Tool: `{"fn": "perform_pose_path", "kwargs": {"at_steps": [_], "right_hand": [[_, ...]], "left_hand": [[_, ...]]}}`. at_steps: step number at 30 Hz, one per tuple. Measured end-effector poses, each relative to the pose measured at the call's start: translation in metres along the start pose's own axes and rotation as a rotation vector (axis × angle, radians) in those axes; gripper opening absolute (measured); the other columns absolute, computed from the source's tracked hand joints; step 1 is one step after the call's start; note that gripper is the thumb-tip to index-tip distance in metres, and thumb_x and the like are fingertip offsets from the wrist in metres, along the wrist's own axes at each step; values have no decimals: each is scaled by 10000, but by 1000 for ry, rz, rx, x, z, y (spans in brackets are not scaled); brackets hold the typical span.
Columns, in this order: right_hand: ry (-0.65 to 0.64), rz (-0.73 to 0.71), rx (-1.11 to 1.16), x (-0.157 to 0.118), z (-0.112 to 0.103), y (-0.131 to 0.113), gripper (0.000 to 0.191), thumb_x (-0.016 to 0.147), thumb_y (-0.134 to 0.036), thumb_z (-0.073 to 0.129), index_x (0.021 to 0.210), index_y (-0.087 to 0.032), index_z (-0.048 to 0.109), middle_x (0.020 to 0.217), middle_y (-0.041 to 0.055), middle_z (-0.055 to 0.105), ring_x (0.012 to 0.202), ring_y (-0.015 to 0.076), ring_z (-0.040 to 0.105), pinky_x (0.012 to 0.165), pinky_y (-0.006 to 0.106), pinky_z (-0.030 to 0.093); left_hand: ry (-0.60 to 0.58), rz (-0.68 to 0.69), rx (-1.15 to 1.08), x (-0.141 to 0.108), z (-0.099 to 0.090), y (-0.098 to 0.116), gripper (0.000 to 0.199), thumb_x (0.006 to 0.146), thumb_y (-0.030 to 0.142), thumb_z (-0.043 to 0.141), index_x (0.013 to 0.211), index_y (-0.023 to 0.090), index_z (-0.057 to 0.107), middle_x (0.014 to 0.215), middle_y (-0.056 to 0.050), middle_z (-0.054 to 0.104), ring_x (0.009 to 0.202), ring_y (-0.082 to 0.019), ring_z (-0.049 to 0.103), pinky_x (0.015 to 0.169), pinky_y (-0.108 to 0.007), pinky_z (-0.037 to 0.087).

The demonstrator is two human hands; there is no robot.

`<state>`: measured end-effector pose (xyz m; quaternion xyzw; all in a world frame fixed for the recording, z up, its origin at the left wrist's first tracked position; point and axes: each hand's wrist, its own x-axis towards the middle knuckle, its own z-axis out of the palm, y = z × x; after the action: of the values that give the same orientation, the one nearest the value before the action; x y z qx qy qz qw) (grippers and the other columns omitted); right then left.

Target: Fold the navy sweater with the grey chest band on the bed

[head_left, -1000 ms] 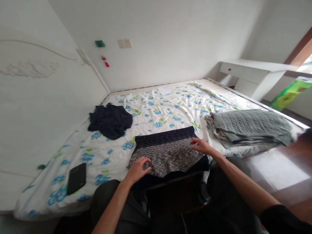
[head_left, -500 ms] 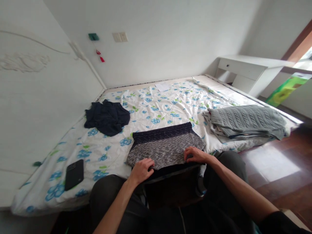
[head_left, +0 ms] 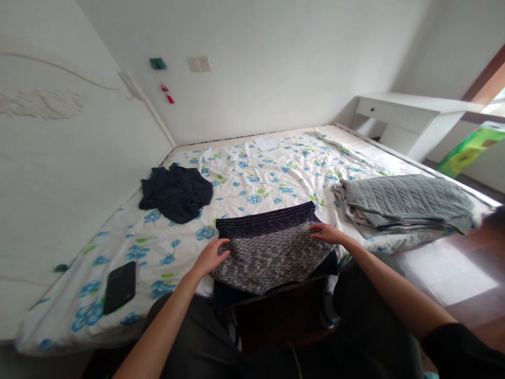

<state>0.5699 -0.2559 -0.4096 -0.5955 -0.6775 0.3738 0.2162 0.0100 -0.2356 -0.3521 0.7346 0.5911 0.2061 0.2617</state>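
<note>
A folded knit garment (head_left: 272,258), mottled grey with a dark navy striped band along its far side, lies at the near edge of the bed. Its near edge hangs down a little, with dark fabric showing under it. My left hand (head_left: 211,258) is at the garment's left side, thumb and fingers apart. On the opposite side, the fingers of my right hand (head_left: 327,233) are stretched over the garment's right part, just below the band. Neither hand appears closed on the cloth.
A crumpled dark navy garment (head_left: 176,192) and a black phone (head_left: 120,287) lie to the left on the flowered bedsheet (head_left: 254,184). At right sits a folded grey cable-knit sweater (head_left: 410,200) on other clothes. Paper (head_left: 265,143) lies farther back; a white desk (head_left: 406,118) stands beyond.
Both hands have left the garment's near edge and moved up and outward to its two sides. The garment's grey part now reaches farther down over the bed's near edge.
</note>
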Motion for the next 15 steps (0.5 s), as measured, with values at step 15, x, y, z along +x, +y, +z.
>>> {"fn": "perform_pose_path", "kwargs": {"at_steps": [15], "right_hand": [[120, 555, 494, 107, -22, 47, 482, 858, -573, 980, 1047, -156, 831, 975, 97, 838, 792, 185, 746, 663, 243, 595]], "left_hand": [[-132, -530, -550, 92, -5, -59, 606, 548, 531, 1033, 991, 196, 791, 1027, -113, 871, 984, -310, 808, 899, -402, 635]]}}
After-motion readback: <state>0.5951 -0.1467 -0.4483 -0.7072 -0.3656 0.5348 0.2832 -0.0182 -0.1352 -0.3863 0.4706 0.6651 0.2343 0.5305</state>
